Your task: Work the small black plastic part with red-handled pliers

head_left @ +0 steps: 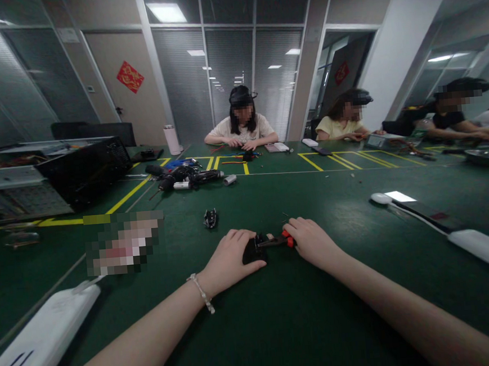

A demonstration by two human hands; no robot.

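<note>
My left hand (232,260) is closed around a small black part (253,253), pressing it near the green tabletop; its exact kind cannot be made out. In my right hand (310,238) are pliers (278,240) with red handles, their dark jaws reaching left to the black part. Whether the jaws grip a piece of it is too small to tell. A tiny pale bit (269,236) shows just behind the jaws. Farther off, ahead of my left hand, lies another small black part (210,219) with metallic spots.
Beyond lies a heap of black and blue cables (188,175) beside a grey cylinder (229,179). A computer case (78,173) stands at left. White power banks (49,345) lie left and right, with a phone (416,209) at right. Several people sit across the table.
</note>
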